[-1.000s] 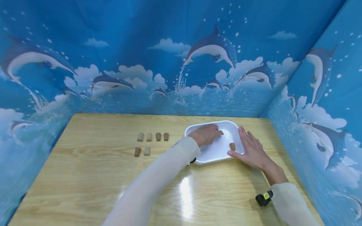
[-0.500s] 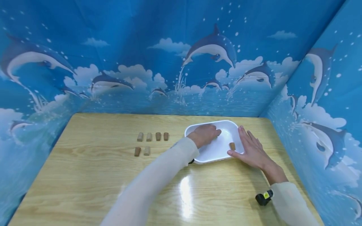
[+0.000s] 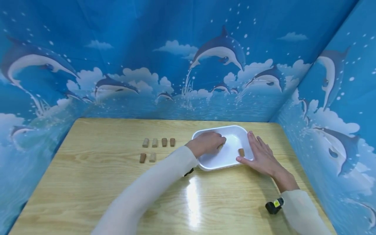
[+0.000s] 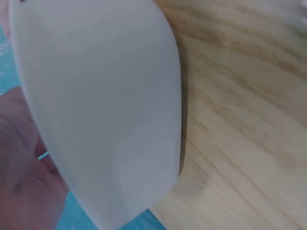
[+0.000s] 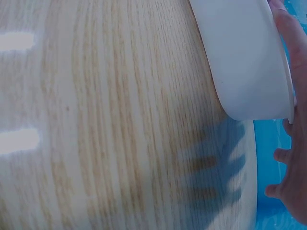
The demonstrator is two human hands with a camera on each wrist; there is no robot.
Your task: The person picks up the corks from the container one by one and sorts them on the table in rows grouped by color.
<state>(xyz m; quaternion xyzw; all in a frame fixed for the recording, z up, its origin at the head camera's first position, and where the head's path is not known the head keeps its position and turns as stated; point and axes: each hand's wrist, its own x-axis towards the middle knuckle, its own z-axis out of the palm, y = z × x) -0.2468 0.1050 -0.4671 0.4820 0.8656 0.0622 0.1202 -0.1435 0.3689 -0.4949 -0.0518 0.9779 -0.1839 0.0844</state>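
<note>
My left hand [image 3: 207, 143] reaches into a white plastic tub [image 3: 210, 165] and pinches a pale cork stopper [image 3: 220, 147], which is mostly covered by the fingers. A brown cork stopper [image 3: 241, 152] lies on the tub floor towards its right side. Against the tub's right end rests my right hand [image 3: 261, 159], its fingers spread and its thumb along the near rim. Both wrist views look at the tub from outside, so neither displays the corks. In the left wrist view the tub wall [image 4: 105, 105] hides part of the left hand [image 4: 26, 167].
Left of the tub, several cork stoppers stand or lie in two short rows on the wooden table [image 3: 88, 182], among them a brown one [image 3: 142, 158] and a pale one [image 3: 152, 157]. A dolphin-printed blue curtain [image 3: 176, 65] borders the table at the back and sides.
Inside the tub, my left hand has drawn back to the left, and a pale cork stopper now shows at its fingertips. The right hand and the tub have stayed put.
</note>
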